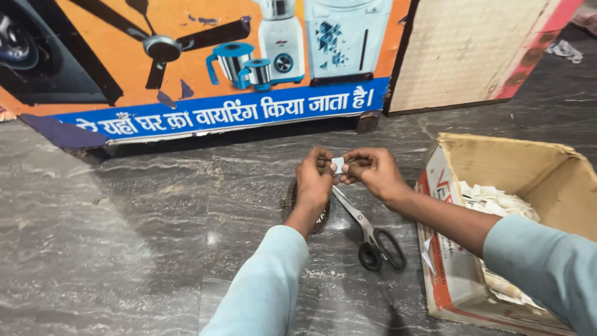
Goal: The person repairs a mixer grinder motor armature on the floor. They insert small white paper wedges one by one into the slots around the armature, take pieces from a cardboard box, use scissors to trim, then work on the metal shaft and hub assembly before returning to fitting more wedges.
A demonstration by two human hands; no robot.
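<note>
Both of my hands meet over the grey stone floor and pinch one small white paper piece between their fingertips. My left hand grips its left edge, and my right hand grips its right edge. Under my left wrist lies a dark round object, mostly hidden. A pair of scissors with black handles lies shut on the floor just below my hands, blades pointing up toward them. Both of my sleeves are light blue.
An open cardboard box with several white paper scraps stands at the right. A large orange and blue printed banner leans at the back, with a pale board beside it. Grey marbled floor spreads to the left.
</note>
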